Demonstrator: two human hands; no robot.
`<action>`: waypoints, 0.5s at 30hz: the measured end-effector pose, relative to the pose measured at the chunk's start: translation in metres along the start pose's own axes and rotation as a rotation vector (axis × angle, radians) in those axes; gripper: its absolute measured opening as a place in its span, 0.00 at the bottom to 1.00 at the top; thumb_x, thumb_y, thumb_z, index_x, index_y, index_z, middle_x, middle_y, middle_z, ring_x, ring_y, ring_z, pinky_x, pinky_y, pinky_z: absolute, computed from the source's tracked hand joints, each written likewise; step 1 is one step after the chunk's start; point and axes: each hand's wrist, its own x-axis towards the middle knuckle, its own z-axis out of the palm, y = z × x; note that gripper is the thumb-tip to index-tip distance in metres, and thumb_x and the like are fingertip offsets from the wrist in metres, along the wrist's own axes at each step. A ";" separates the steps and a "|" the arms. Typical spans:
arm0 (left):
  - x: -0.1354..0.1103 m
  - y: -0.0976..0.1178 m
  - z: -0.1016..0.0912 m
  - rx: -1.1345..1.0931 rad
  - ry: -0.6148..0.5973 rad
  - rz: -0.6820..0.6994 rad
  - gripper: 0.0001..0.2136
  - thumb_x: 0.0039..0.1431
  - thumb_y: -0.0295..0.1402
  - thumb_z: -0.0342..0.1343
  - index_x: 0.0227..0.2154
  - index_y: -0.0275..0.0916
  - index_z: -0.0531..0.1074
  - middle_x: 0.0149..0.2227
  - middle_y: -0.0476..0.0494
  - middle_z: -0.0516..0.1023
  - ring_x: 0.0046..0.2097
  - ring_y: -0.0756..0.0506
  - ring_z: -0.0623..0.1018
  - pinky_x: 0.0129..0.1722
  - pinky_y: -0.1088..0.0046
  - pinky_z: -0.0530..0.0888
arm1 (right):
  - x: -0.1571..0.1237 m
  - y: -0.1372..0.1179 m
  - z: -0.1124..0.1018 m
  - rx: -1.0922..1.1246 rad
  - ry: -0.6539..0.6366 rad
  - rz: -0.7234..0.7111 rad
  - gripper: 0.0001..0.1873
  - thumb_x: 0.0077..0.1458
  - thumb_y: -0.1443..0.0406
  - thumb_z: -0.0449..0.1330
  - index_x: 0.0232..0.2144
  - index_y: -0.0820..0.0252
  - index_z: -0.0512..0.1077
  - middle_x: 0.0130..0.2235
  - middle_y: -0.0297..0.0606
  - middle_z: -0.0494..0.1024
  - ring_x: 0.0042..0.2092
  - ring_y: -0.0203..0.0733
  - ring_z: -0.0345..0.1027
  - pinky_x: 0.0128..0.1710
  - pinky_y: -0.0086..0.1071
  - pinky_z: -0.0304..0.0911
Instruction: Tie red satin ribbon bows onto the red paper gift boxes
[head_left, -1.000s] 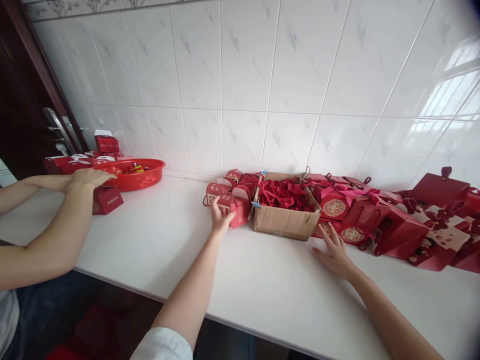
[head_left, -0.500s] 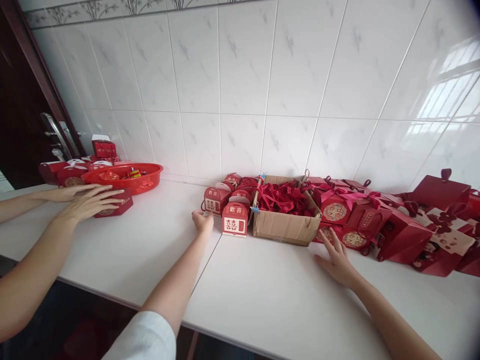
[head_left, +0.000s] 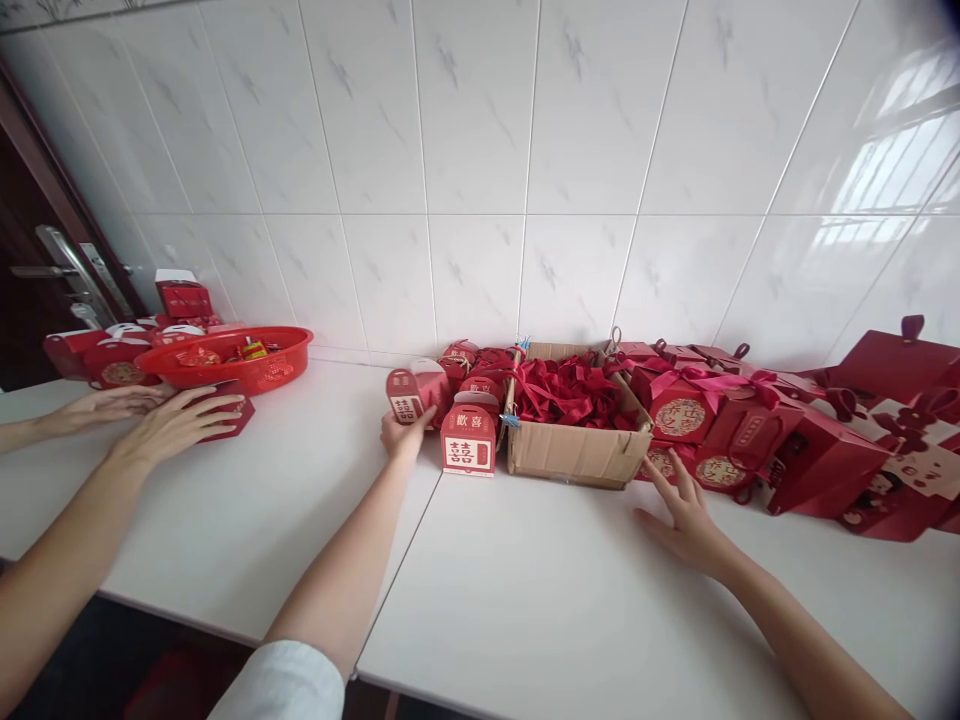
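The left hand (head_left: 403, 434) was closed on a small red box (head_left: 406, 396): the thumb lay at the box's near right side, while the other fingers were partly hidden, so I could not tell how firm the hold was. The box was thus between these fingers, somewhat tilted. Just to the right of them stood the front box (head_left: 469, 445), upright and with its top folded shut, with more small boxes close behind it. These looked already arranged, as far as I could judge; the held one seemed not yet settled among them. Whether any of them was filled, I could not see.

The fingers of the right hand (head_left: 690, 525) were spread apart and held nothing. Ahead of their tips were gift boxes (head_left: 679, 415) in a stack; I could not tell if the tips touched the lower ones. Between the two hands was a carton (head_left: 574, 452), with red ribbons (head_left: 570, 390) lying in a loose heap, so these appeared to remain unused. Well to the left of the left fingers, a co-worker's hand (head_left: 169, 425) rested over another box (head_left: 238, 410), near a red basin (head_left: 281, 372)
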 end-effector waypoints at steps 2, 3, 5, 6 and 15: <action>0.001 0.020 -0.007 -0.085 -0.001 -0.035 0.17 0.47 0.45 0.61 0.27 0.40 0.60 0.26 0.51 0.69 0.32 0.47 0.71 0.34 0.63 0.70 | 0.000 -0.001 -0.002 0.001 -0.008 0.010 0.34 0.59 0.55 0.48 0.64 0.42 0.40 0.67 0.40 0.26 0.67 0.63 0.28 0.55 0.54 0.54; 0.003 0.033 -0.011 -0.133 -0.007 -0.035 0.16 0.50 0.46 0.58 0.28 0.39 0.61 0.27 0.50 0.70 0.32 0.48 0.71 0.34 0.64 0.70 | 0.000 -0.001 -0.003 0.002 -0.012 0.015 0.34 0.59 0.55 0.48 0.64 0.42 0.40 0.67 0.40 0.27 0.67 0.63 0.29 0.56 0.54 0.54; 0.004 0.062 -0.019 -0.232 -0.007 -0.002 0.15 0.53 0.46 0.54 0.31 0.38 0.63 0.30 0.49 0.71 0.33 0.49 0.71 0.34 0.67 0.70 | 0.000 -0.002 -0.004 0.003 -0.014 0.021 0.34 0.59 0.56 0.49 0.64 0.43 0.40 0.67 0.41 0.28 0.67 0.62 0.30 0.56 0.54 0.53; 0.003 0.078 -0.022 -0.280 -0.005 0.030 0.16 0.52 0.46 0.56 0.34 0.38 0.64 0.34 0.48 0.72 0.35 0.49 0.72 0.35 0.69 0.70 | 0.001 -0.002 -0.004 0.003 -0.011 0.022 0.35 0.59 0.57 0.49 0.64 0.43 0.40 0.67 0.41 0.28 0.67 0.63 0.30 0.56 0.55 0.53; -0.102 0.169 -0.030 -0.503 -0.612 0.390 0.23 0.43 0.38 0.64 0.43 0.39 0.66 0.38 0.43 0.75 0.42 0.43 0.75 0.41 0.67 0.73 | 0.003 -0.003 -0.001 0.030 0.006 0.006 0.36 0.58 0.58 0.50 0.64 0.41 0.40 0.67 0.41 0.27 0.66 0.63 0.32 0.56 0.56 0.53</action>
